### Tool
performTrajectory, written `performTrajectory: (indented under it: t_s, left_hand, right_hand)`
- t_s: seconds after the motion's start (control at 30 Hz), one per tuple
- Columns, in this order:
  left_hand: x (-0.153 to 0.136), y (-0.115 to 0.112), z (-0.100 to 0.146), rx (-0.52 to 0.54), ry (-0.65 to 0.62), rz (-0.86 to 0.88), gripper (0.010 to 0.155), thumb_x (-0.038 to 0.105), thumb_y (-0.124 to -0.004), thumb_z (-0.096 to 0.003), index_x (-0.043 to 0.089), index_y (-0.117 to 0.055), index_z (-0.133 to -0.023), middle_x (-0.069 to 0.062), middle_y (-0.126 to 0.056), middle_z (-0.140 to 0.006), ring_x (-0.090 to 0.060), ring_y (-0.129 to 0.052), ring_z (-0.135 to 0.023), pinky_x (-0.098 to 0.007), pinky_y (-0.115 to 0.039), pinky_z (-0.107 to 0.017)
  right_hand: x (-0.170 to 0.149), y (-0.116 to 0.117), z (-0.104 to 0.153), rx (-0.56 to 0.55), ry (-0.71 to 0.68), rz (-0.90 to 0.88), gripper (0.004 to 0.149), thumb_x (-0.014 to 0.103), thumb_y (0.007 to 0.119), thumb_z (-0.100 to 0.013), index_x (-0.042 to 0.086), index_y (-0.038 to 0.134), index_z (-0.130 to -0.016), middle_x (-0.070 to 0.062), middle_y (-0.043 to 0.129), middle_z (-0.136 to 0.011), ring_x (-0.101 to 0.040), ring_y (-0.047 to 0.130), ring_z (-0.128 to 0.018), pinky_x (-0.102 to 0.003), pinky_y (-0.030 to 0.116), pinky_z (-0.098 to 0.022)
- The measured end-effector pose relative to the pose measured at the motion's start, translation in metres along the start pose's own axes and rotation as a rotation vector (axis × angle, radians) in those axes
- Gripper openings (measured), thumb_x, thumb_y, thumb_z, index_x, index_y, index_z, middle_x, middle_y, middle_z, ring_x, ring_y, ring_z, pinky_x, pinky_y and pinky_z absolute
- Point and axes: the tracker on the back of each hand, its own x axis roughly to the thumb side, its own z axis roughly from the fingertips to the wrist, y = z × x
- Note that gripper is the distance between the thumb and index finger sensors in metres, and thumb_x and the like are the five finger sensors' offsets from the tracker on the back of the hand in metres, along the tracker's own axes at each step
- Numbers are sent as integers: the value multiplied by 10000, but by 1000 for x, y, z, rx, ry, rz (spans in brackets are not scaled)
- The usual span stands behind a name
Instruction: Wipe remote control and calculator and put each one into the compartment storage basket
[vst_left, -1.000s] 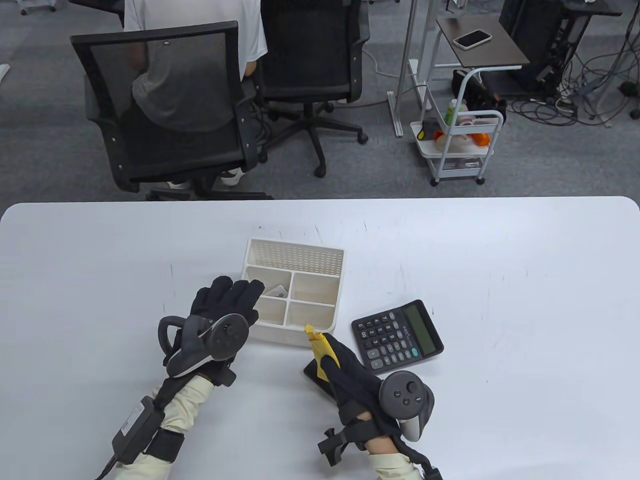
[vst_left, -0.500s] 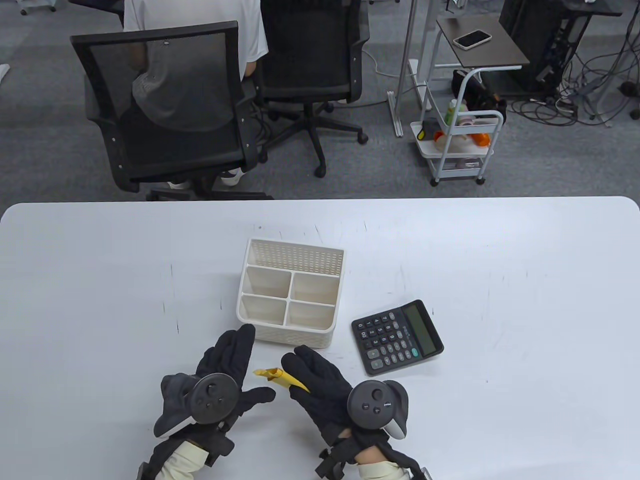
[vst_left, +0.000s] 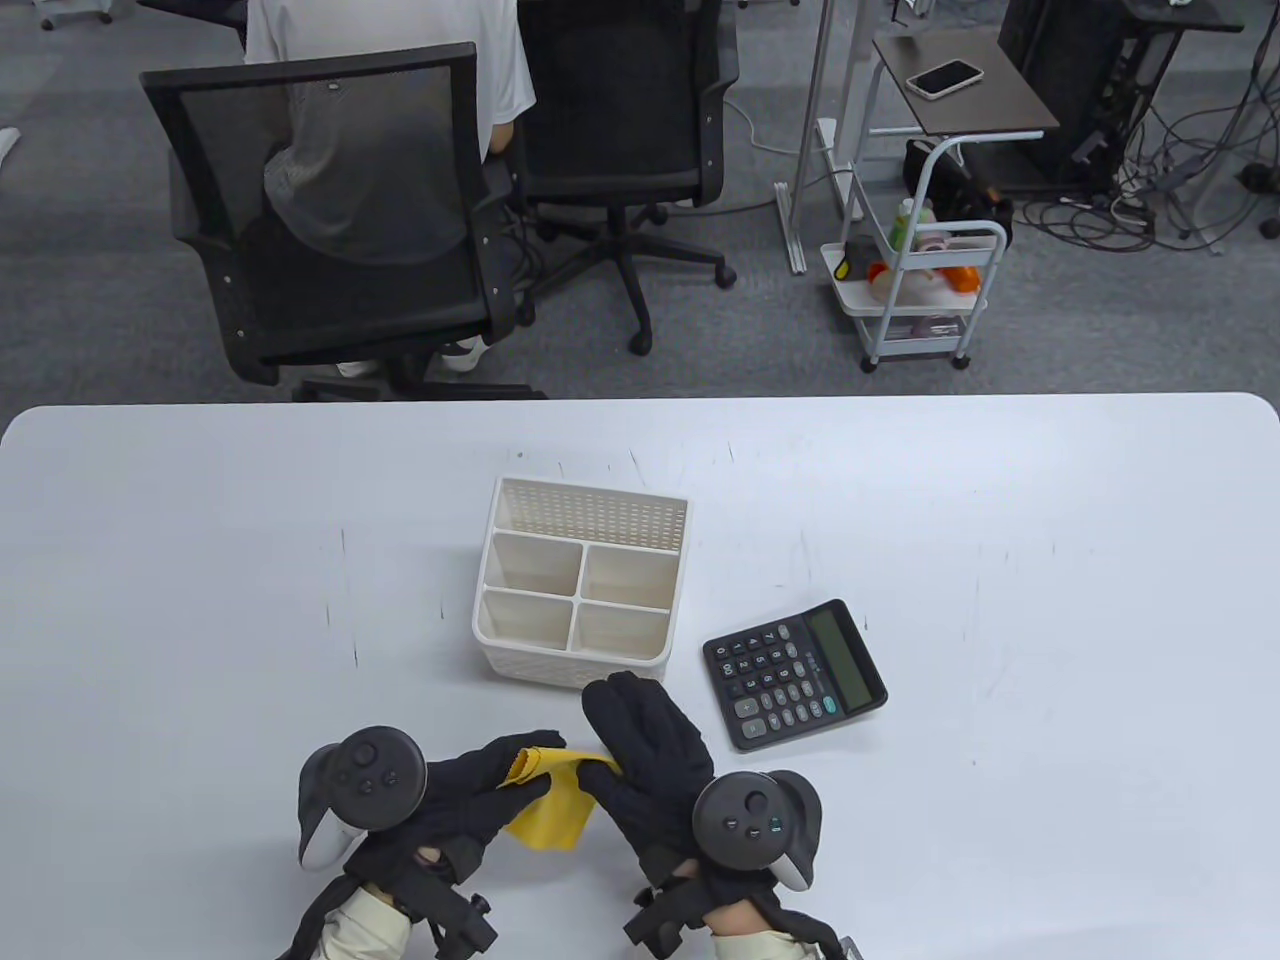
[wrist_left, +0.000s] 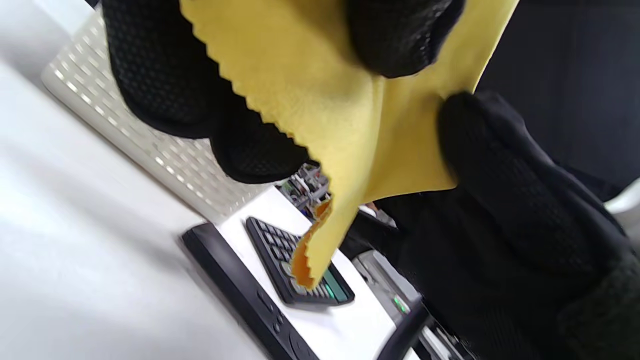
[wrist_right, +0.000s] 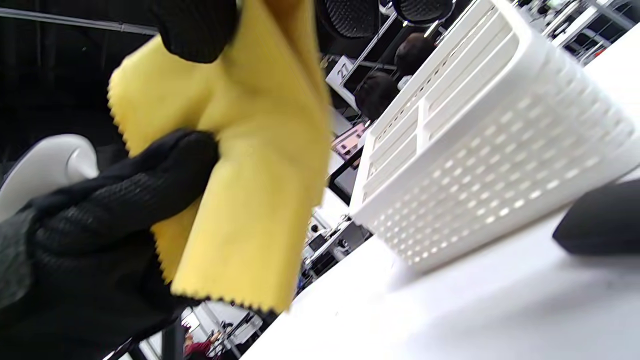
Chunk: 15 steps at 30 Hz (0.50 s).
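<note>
Both hands are at the near edge of the table, in front of the compartment storage basket (vst_left: 577, 595), with a yellow cloth (vst_left: 548, 805) stretched between them. The left hand (vst_left: 455, 800) pinches one side of the cloth between thumb and fingers; the left wrist view shows fingertips clamped on the fabric. The right hand (vst_left: 650, 765) grips the opposite side, fingers curled onto it, as the right wrist view confirms. Neither hand holds anything else.

The calculator (vst_left: 795, 672) lies flat on the table just to the right of the basket, keys up, untouched. The remote control (wrist_left: 245, 295) is hidden from the table view under the right hand; the left wrist view shows it lying flat on the table in front of the basket, beside the calculator. All four visible basket compartments appear empty.

Judgement: the step in hand is preparing the cloth, opening it out before any wiping. Nothing appears stored yet, so the task is at an early stage. The next move calls for one hand to keep the cloth while the other takes up the remote control, the nearer item, so its faces can be wiped.
</note>
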Motion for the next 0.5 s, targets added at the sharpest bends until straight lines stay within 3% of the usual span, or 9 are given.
performTrajectory:
  t_s: [0.1,0.2,0.5]
  left_hand:
    - [-6,8,5,37,32,28,433,405,-743,-544,200,-799,-922,-25,-1039,-764,-250,-1112,-614,-445,-914,-448]
    - [-11,13,9,85,84,48,445,437,-716,-552,191,-813,-910,-43,-1042,-761,-266,-1109,-616,-458,-908,-448]
    - [-27,18,14,161,226,92,451,455,-684,-564,189,-833,-897,-69,-1029,-794,-302,-1085,-663,-478,-896,-471]
  right_hand:
    - [-3,-10,-1,-57,37,41,652,373,715,-608,67,516,-1149,-266,529,-1133,-575,459,-992,-798,405,-597]
    - [-8,-15,-2,-47,86,130,669,378,731,-600,47,523,-1143,-264,559,-1117,-566,504,-976,-783,427,-602]
    - [-30,-9,-4,138,311,391,645,313,784,-573,2,597,-1106,-271,642,-1075,-534,629,-916,-729,501,-610]
